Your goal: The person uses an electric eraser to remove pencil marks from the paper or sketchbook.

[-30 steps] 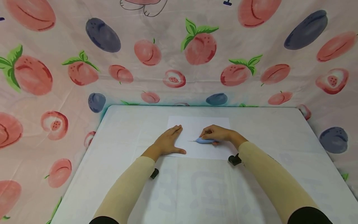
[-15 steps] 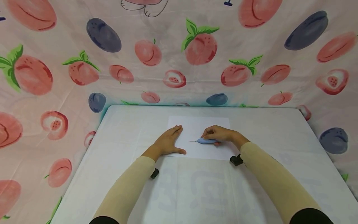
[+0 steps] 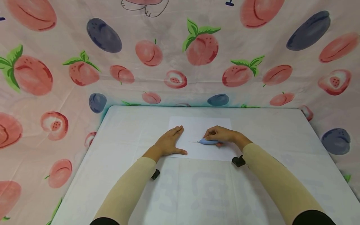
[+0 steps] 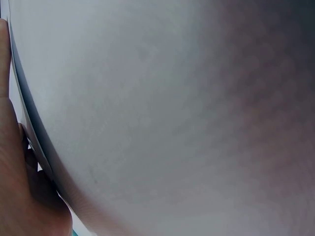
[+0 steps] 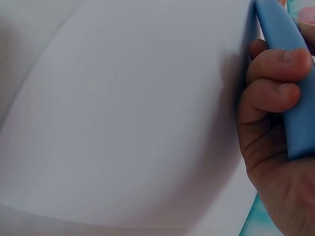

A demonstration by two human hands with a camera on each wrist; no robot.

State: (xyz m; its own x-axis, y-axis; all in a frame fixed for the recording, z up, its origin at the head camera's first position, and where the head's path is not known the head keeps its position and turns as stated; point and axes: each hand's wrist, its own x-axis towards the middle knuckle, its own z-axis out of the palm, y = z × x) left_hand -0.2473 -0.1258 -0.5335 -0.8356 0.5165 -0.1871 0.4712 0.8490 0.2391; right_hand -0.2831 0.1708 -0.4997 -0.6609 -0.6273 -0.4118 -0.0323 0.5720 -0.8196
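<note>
A sheet of white paper (image 3: pixel 202 125) lies on the table in the head view. My left hand (image 3: pixel 170 141) rests flat on its left part, fingers spread and thumb out to the side; the left wrist view catches only part of this hand (image 4: pixel 19 162) at its edge. My right hand (image 3: pixel 220 133) grips a thick, tapered light-blue pen (image 3: pixel 208 142) with its tip pointing left at the paper. A thin dark line (image 3: pixel 192 142) runs left from that tip. In the right wrist view, fingers curl round the pen's blue barrel (image 5: pixel 288 44); its tip is out of sight there.
The white table (image 3: pixel 135 125) has faint marks showing through its cover near the front. Behind and beside it hangs a fruit-print cloth (image 3: pixel 157 28). A small black device sits under each wrist, including this right one (image 3: pixel 238 161).
My right hand has moved slightly to the right with the pen, and the thin dark line has grown a little longer. My left hand has stayed in place.
</note>
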